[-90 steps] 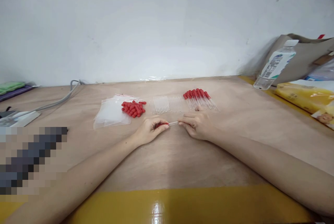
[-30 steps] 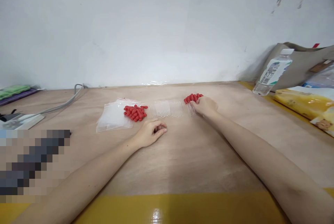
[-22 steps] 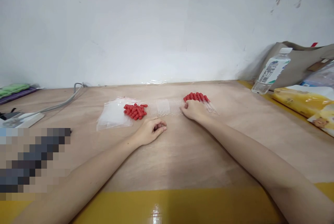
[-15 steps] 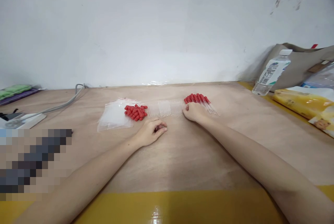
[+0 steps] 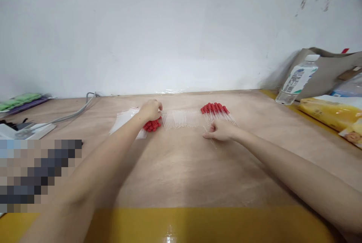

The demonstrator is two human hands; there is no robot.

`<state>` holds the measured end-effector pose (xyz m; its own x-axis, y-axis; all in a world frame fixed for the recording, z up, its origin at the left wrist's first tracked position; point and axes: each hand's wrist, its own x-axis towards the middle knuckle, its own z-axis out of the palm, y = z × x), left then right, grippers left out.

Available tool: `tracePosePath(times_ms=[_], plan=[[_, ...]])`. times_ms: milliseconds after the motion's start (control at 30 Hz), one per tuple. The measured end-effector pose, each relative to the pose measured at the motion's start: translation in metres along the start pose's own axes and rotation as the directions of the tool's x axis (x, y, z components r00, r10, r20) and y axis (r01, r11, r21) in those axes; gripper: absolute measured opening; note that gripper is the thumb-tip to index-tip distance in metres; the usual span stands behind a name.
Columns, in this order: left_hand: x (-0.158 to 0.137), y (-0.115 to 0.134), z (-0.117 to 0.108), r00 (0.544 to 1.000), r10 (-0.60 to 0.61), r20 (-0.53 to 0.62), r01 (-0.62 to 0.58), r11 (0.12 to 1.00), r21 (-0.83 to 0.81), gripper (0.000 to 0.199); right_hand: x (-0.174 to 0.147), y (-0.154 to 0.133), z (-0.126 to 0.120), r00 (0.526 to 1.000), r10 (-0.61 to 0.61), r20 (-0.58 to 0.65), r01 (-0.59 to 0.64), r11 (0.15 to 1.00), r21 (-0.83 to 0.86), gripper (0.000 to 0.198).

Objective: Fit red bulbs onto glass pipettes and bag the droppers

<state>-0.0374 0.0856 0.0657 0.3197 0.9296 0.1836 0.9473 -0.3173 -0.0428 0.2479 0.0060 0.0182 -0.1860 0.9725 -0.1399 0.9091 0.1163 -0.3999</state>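
My left hand reaches over a pile of red rubber dropper bulbs. Its fingers are bent together at the pile's far side, and whether a bulb is between them is hidden. A thin clear dropper tube is pinched in my right hand, slanting past the fingertips. Left of this hand lies a row of bare clear dropper tubes, side by side on the tabletop. Just behind it, several droppers with red bulbs fitted lie fanned out, bulbs toward the wall.
Clear zip bags lie under and left of the bulb pile. A grey cable runs along the left, near a green and purple item. At right stand a water bottle, a grey bag and a yellow packet.
My left hand has moved forward and left onto the bulb pile. My right hand has drawn back toward me, carrying a clear dropper tube away from the row's right end.
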Motion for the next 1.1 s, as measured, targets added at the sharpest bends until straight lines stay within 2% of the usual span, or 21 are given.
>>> tracePosePath(times_ms=[167,267,333,433,533,567,633,700,800,900,1033,1100], plan=[[0.019,-0.001,0.003,0.982,-0.029,0.188,0.032,0.999,-0.012,0.009,-0.007,-0.002,0.014,0.996,-0.006,-0.089,0.007,1.0,0.016,0.026],[0.02,-0.002,0.007,0.974,-0.03,0.225,0.038,0.999,-0.03,0.005,-0.012,-0.006,0.017,0.99,-0.014,-0.141,0.009,0.999,-0.036,0.024],[0.02,-0.005,0.007,0.977,-0.03,0.211,0.041,0.998,-0.045,0.005,-0.016,-0.009,0.017,0.988,-0.023,-0.151,0.01,0.996,-0.089,0.024],[0.017,-0.01,0.0,0.99,-0.03,0.136,0.04,0.996,-0.073,0.005,-0.021,-0.014,0.016,0.985,-0.052,-0.164,0.022,0.983,-0.181,0.025],[0.003,-0.011,-0.008,0.999,-0.035,0.0,0.034,0.991,-0.13,0.017,-0.022,-0.014,0.017,0.975,-0.124,-0.182,0.081,0.97,-0.229,0.023],[-0.004,-0.009,-0.008,0.998,-0.029,-0.057,0.018,0.984,-0.175,0.022,-0.023,-0.014,0.018,0.97,-0.153,-0.187,0.109,0.968,-0.227,0.022],[-0.024,0.0,-0.004,0.977,0.017,-0.214,-0.106,0.903,-0.416,0.024,-0.023,-0.014,0.02,0.954,-0.213,-0.212,0.169,0.964,-0.207,0.02],[-0.045,0.012,0.007,0.968,0.071,-0.241,-0.206,0.774,-0.599,0.024,-0.023,-0.015,0.021,0.925,-0.286,-0.251,0.244,0.952,-0.184,0.019],[-0.074,0.034,0.029,0.964,0.13,-0.233,-0.263,0.62,-0.739,0.023,-0.025,-0.017,0.024,0.869,-0.388,-0.306,0.341,0.919,-0.198,0.019],[-0.09,0.052,0.046,0.964,0.104,-0.247,-0.26,0.584,-0.769,0.016,-0.025,-0.017,0.031,0.815,-0.45,-0.365,0.38,0.891,-0.248,0.021],[-0.096,0.065,0.054,0.984,0.024,-0.178,-0.164,0.527,-0.834,0.022,-0.019,-0.011,0.043,0.682,-0.574,-0.453,0.528,0.815,-0.238,0.021],[-0.096,0.066,0.054,0.986,0.017,-0.163,-0.147,0.532,-0.834,0.023,-0.016,-0.009,0.047,0.639,-0.613,-0.465,0.586,0.779,-0.222,0.019]])
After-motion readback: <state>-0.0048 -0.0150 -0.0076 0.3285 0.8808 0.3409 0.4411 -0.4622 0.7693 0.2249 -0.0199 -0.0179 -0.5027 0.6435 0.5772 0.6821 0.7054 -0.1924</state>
